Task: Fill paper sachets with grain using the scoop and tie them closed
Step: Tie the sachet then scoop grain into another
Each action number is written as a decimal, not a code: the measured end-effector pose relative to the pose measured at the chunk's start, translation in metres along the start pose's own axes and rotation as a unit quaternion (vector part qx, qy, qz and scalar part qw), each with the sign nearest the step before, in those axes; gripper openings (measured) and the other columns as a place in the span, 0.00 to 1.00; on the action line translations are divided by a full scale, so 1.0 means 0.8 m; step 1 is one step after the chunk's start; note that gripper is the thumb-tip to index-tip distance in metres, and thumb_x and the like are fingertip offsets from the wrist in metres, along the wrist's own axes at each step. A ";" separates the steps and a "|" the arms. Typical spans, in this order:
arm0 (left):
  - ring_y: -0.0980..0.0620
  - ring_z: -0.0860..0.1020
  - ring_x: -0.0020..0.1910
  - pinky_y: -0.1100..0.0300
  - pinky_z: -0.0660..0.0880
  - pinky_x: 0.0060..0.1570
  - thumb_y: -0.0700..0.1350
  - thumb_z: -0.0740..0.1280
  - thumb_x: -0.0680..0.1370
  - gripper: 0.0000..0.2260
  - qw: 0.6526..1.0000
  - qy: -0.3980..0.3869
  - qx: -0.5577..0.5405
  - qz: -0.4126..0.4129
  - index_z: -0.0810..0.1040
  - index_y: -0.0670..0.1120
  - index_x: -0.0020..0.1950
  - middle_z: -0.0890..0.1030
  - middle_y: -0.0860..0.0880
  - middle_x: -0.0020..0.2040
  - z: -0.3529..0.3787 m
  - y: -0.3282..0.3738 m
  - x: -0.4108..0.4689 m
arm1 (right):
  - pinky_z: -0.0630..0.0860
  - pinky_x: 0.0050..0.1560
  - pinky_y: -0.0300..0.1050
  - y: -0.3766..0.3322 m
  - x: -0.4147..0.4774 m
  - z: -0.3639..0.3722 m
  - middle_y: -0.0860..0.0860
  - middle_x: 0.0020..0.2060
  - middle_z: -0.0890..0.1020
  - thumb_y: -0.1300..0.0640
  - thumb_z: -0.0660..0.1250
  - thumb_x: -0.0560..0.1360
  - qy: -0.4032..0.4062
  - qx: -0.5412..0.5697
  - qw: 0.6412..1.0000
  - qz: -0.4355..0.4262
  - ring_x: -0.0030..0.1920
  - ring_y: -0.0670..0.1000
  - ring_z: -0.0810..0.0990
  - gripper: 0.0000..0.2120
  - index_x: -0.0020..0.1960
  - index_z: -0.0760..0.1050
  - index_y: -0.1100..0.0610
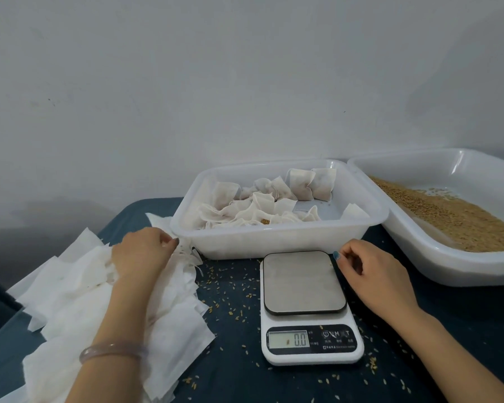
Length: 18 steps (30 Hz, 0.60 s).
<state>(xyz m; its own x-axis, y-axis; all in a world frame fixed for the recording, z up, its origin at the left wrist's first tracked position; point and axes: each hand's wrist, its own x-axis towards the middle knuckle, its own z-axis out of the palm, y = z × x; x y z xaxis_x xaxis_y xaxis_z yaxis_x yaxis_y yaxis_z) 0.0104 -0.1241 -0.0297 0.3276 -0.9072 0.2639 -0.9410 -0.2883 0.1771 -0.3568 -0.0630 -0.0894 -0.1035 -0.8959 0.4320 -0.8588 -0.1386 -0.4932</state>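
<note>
The left hand [141, 251] was curled onto the heap of empty sachets [79, 289] beneath it, fingertips seemingly pinching the top one. The right hand [376, 274] was loosely curled, nothing held, just right of the scale [304, 282]. The grain [454, 219] lay further right of that hand; no scoop was seen. Several clinging sachets could be lifted together.

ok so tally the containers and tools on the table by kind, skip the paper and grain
white plastic trays: 2
digital scale: 1
total: 3
</note>
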 end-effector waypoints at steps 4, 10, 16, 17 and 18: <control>0.45 0.69 0.31 0.58 0.64 0.31 0.48 0.65 0.79 0.16 0.997 -0.006 -0.077 -0.010 0.69 0.46 0.32 0.72 0.45 0.30 -0.017 0.002 -0.002 | 0.65 0.30 0.39 0.000 0.000 0.000 0.41 0.33 0.76 0.48 0.66 0.77 0.002 -0.001 1.000 -0.005 0.34 0.40 0.74 0.10 0.39 0.69 0.43; 0.46 0.67 0.32 0.56 0.61 0.31 0.40 0.64 0.74 0.11 0.963 0.132 -0.235 0.020 0.65 0.44 0.34 0.72 0.47 0.30 -0.059 0.016 -0.016 | 0.67 0.30 0.40 0.001 0.001 0.001 0.41 0.33 0.76 0.48 0.66 0.77 0.005 -0.003 1.000 -0.006 0.34 0.40 0.75 0.09 0.39 0.70 0.43; 0.54 0.65 0.28 0.65 0.67 0.28 0.37 0.69 0.77 0.18 0.825 -0.014 -0.560 0.076 0.63 0.48 0.33 0.65 0.53 0.30 -0.068 0.059 -0.035 | 0.69 0.32 0.40 -0.002 0.001 0.000 0.40 0.34 0.77 0.48 0.67 0.77 0.010 0.019 1.000 -0.005 0.35 0.40 0.75 0.08 0.40 0.72 0.43; 0.57 0.64 0.26 0.68 0.66 0.26 0.38 0.69 0.77 0.17 0.796 -0.059 -0.596 0.085 0.64 0.48 0.34 0.65 0.53 0.30 -0.064 0.067 -0.041 | 0.69 0.32 0.40 -0.002 0.001 0.000 0.40 0.34 0.77 0.48 0.66 0.77 0.010 0.032 0.999 -0.005 0.35 0.40 0.75 0.08 0.40 0.72 0.43; 0.59 0.64 0.25 0.70 0.64 0.25 0.39 0.70 0.78 0.16 0.781 -0.093 -0.609 0.098 0.66 0.48 0.36 0.66 0.54 0.30 -0.058 0.076 -0.047 | 0.69 0.33 0.41 -0.003 0.002 -0.001 0.40 0.34 0.77 0.47 0.66 0.77 0.008 0.048 0.999 -0.006 0.35 0.40 0.76 0.07 0.40 0.73 0.42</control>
<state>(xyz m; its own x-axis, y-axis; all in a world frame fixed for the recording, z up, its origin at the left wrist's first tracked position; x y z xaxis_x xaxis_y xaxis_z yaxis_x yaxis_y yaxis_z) -0.0553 -0.0933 0.0152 0.0635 -0.9589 0.2766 -0.1549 0.2643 0.9519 -0.3552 -0.0637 -0.0872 -0.1021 -0.8869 0.4505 -0.8079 -0.1903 -0.5577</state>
